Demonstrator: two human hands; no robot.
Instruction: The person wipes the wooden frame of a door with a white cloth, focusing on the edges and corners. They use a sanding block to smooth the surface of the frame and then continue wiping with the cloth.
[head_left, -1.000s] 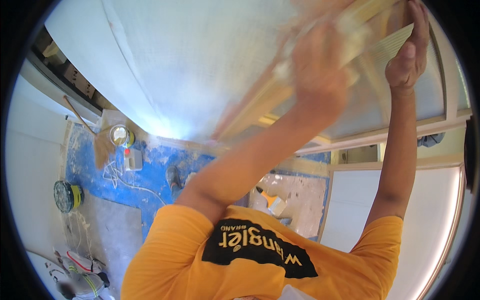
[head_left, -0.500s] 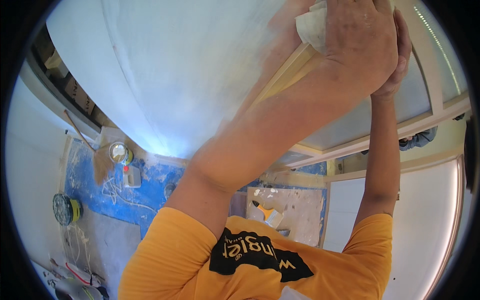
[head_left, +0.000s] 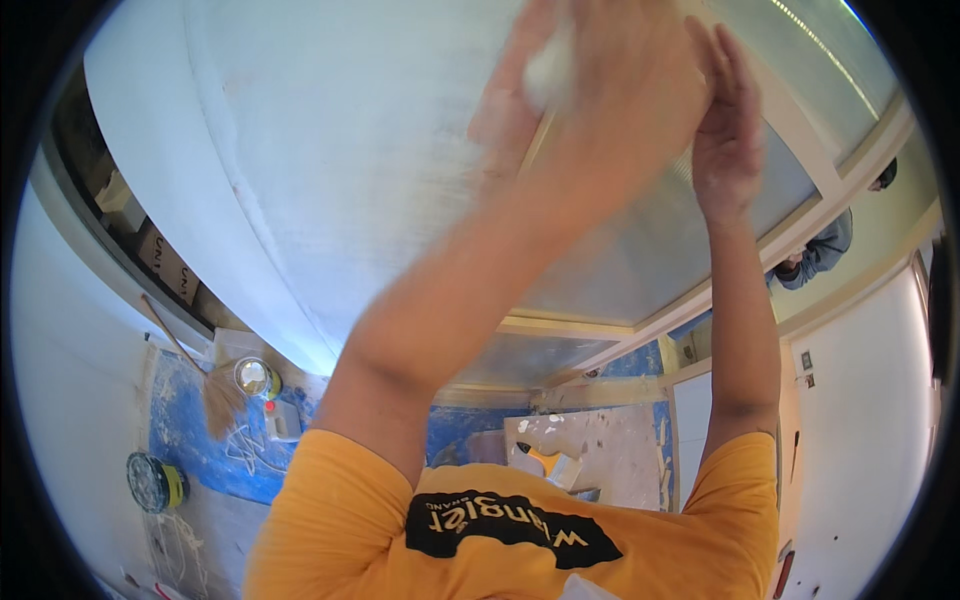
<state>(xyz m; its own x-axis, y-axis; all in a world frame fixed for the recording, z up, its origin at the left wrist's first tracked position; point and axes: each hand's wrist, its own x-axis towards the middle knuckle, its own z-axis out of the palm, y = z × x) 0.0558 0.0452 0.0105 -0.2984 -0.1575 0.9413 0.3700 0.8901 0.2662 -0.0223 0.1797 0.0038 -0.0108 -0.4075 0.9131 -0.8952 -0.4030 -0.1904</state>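
My left hand [head_left: 630, 70], smeared by motion, is raised high against the pale, glossy panel [head_left: 320, 130]. Pressed in its fingers is a white, folded cloth or paper [head_left: 550, 70], blurred and partly hidden behind the hand. Close by on the right, my right hand [head_left: 728, 130] is open with its fingers stretched upward, over the wooden-framed panes [head_left: 690, 295]. It holds nothing that I can see, and whether it touches the frame I cannot tell. A brownish smear of reflection shows on the panel beside the cloth.
Low at the left are a broom [head_left: 222, 400], an open can [head_left: 257, 378], a jug with a red cap [head_left: 282, 420] and a bucket [head_left: 152, 483]. A yellow-handled brush [head_left: 550, 462] lies on a stained board [head_left: 620, 440]. Another person's grey sleeve [head_left: 825, 250] shows at the right.
My left hand has swept left with the white cloth or paper, and my right hand has come away from it. The view has shifted, bringing more floor and frame into sight.
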